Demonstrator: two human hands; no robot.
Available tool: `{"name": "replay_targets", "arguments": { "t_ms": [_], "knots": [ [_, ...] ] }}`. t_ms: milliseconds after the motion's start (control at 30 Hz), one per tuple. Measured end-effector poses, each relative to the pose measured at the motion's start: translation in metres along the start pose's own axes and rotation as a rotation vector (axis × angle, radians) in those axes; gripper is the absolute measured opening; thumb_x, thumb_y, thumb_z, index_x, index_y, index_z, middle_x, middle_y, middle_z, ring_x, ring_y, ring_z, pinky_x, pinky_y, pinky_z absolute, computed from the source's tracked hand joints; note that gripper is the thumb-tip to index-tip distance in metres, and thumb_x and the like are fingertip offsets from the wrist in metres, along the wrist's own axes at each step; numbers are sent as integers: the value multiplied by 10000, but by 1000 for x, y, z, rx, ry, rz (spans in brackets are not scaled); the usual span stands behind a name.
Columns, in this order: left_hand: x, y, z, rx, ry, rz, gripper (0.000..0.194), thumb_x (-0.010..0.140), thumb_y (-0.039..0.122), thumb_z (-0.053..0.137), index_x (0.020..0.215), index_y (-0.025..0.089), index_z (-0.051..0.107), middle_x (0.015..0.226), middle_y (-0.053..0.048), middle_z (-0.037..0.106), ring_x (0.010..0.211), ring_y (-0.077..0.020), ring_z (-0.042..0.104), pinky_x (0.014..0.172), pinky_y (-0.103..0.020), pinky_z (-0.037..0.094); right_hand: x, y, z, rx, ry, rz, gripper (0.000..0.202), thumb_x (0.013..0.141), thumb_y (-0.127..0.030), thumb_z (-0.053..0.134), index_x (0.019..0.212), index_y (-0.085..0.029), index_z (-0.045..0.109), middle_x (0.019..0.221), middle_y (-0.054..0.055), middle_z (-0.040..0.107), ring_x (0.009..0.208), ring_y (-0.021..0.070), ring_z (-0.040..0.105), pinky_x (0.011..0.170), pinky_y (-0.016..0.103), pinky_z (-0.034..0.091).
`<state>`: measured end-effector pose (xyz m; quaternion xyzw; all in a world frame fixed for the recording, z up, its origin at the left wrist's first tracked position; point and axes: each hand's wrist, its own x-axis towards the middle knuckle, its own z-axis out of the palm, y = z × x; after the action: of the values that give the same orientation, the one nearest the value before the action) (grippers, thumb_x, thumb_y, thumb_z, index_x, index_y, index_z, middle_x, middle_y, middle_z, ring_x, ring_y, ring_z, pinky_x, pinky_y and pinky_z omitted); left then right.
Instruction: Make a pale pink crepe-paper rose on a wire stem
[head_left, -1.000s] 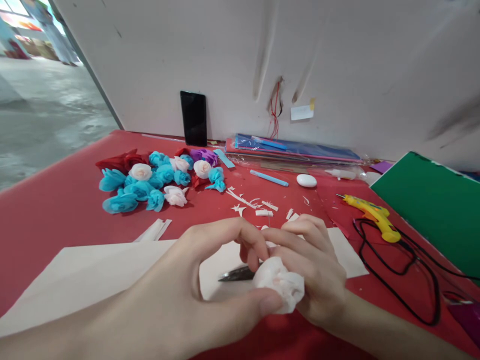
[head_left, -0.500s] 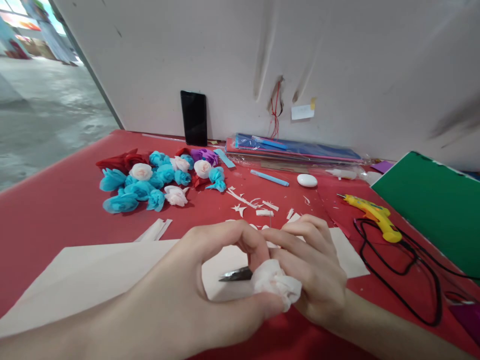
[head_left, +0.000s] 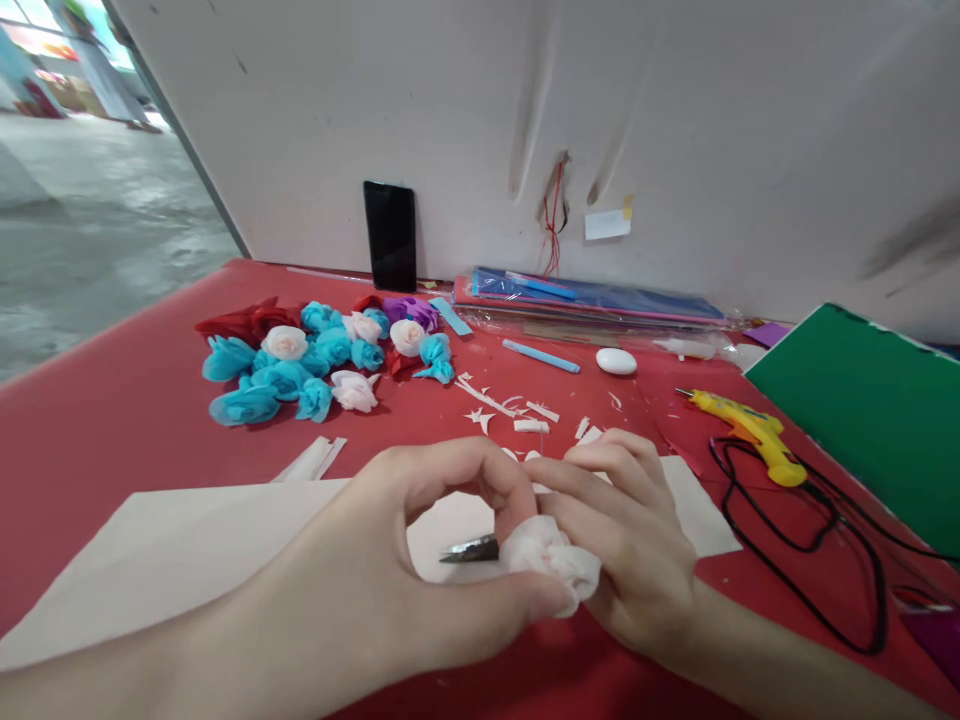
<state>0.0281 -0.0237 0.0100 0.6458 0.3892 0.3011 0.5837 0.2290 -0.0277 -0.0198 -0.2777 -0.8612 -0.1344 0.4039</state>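
A pale pink-white paper rose (head_left: pixel 546 560) is between my two hands at the front of the table. My left hand (head_left: pixel 420 560) pinches it between thumb and curled forefinger. From the right, my right hand (head_left: pixel 630 540) closes on its far side, the fingertips partly hidden behind the flower. Under the hands, the pointed dark tip of a metal tool, probably scissors (head_left: pixel 469 549), lies on a long sheet of white paper (head_left: pixel 217 530). The rest of that tool is covered by my left fingers and the rose.
Blue, white, red and purple paper flowers (head_left: pixel 315 360) lie at the left back. Paper scraps (head_left: pixel 531 426) are scattered mid-table. A yellow glue gun (head_left: pixel 750 430) with a black cord, a green board (head_left: pixel 870 420), and a phone (head_left: pixel 391 236) against the wall stand around.
Almost nothing differs. The rose and both hands keep nearly the same pose, with a very slight shift of the rose and the camera view.
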Motion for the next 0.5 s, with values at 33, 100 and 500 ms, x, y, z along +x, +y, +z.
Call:
{"name": "replay_targets", "arguments": {
  "t_ms": [33,100,500],
  "knots": [
    [2,-1,-1,-32,-6,3,176,720,314,762,725,256,596,680,83,674,604,-97,602,522,-126,457,0,0,0,24,-14,23,117,939,-161,523,906,-178,634,926,38,784,748,170,590,770,352,412],
    [6,-2,-4,-181,-69,-26,166,722,263,777,736,255,611,690,85,674,639,-86,617,569,-114,472,0,-1,0,79,-41,96,119,918,-128,527,913,-189,629,887,12,767,736,166,589,770,351,411],
    [14,3,-18,-576,-234,-136,77,757,243,708,819,197,705,710,31,656,656,-100,577,647,-186,475,15,-12,-16,200,-33,235,183,910,-47,521,887,-179,645,718,4,668,690,153,553,727,340,469]
  ]
}}
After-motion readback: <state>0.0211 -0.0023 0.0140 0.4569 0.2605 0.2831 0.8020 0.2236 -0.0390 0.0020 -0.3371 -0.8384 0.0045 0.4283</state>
